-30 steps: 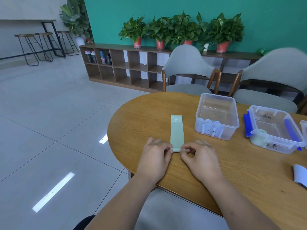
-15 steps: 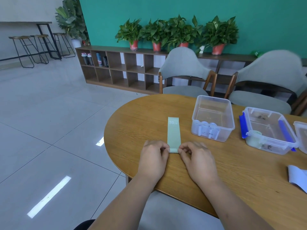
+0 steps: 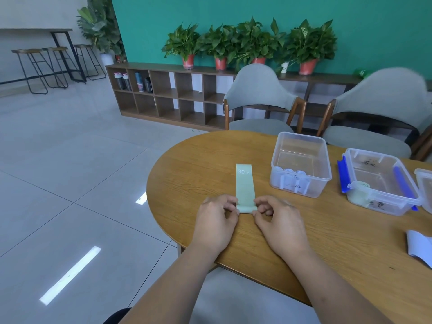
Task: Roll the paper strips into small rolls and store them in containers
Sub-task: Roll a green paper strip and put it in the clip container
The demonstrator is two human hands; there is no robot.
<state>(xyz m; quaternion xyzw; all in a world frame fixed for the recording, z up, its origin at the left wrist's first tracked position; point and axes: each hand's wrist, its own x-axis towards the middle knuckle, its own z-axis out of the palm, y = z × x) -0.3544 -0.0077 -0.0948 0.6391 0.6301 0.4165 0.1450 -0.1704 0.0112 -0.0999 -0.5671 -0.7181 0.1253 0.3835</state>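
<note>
A pale green strip [image 3: 244, 186] marked "30" lies flat on the round wooden table [image 3: 191, 164], pointing away from me. Its near end is curled into a small roll. My left hand [image 3: 216, 222] pinches the roll's left end and my right hand [image 3: 279, 224] pinches its right end. A clear open container [image 3: 301, 163] to the right holds several white rolls along its near wall. Further right, a clear container with blue clips [image 3: 379, 181] holds a green roll [image 3: 358, 191] in its near left corner.
A third container's edge [image 3: 424, 185] shows at the far right. A pale strip [image 3: 418, 247] lies at the table's right edge. Two grey chairs [image 3: 259, 101] stand behind the table, with a low shelf and potted plants against the green wall.
The roll at the strip's near end has grown a little thicker and the flat part looks shorter. Both hands have stayed on the roll's ends. The view has shifted slightly.
</note>
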